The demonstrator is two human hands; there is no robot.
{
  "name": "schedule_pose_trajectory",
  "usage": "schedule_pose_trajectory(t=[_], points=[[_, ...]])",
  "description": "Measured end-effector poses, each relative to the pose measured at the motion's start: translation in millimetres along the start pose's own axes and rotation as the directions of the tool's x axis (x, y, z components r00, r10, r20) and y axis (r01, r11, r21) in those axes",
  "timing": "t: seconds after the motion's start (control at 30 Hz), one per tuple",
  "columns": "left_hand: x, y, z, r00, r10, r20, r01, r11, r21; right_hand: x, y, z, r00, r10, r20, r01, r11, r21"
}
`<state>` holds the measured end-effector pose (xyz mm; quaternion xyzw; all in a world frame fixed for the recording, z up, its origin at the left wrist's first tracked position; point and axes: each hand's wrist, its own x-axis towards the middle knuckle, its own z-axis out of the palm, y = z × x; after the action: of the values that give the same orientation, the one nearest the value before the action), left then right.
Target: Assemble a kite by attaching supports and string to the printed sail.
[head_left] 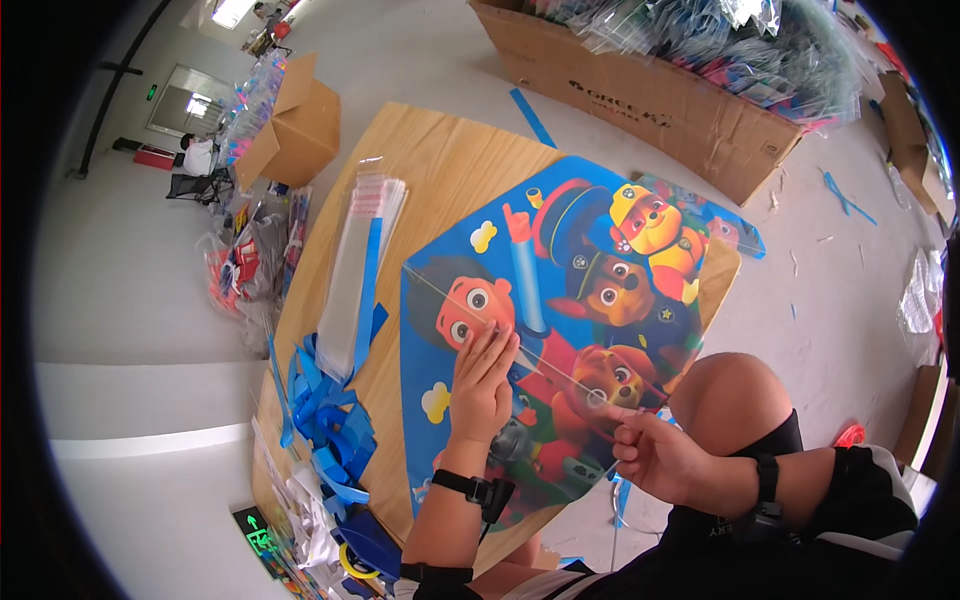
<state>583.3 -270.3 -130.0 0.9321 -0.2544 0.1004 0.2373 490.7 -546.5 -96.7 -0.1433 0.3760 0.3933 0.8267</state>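
Observation:
A glossy blue printed sheet (560,240) with cartoon dogs and a child figure lies across the wooden table. A thin pale line, perhaps a crease or a clear film edge, crosses it diagonally. My left hand (484,385) rests flat on the sheet, its fingers stretched out over the printed face. At the near right edge my right hand (655,450) is closed, with index finger and thumb pinching the sheet's border; the exact grip is partly hidden. Under the far right corner another printed piece (745,235) sticks out.
On the wooden table (420,140), clear plastic sleeves (345,290) lie left of the sheet, above a tangled heap of blue strips (345,440). A big cardboard box (640,110) full of bagged goods stands beyond the table. Another open carton (305,125) is at far left.

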Motion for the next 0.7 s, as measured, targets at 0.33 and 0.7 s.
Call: schedule_pose_trajectory(t=[0.33,0.7], points=[[-0.4,-1.9,2.6,0.999,-0.011,0.034,0.009,0.999,0.048,0.4,-0.5,3.4,1.000,-0.007,0.002,0.007,1.000,0.003],[-5.4,-5.8,-0.5,0.999,-0.001,0.043,-0.003,0.997,0.080,2.7,0.7,-0.9,1.000,0.002,0.021,-0.001,0.999,-0.036]])
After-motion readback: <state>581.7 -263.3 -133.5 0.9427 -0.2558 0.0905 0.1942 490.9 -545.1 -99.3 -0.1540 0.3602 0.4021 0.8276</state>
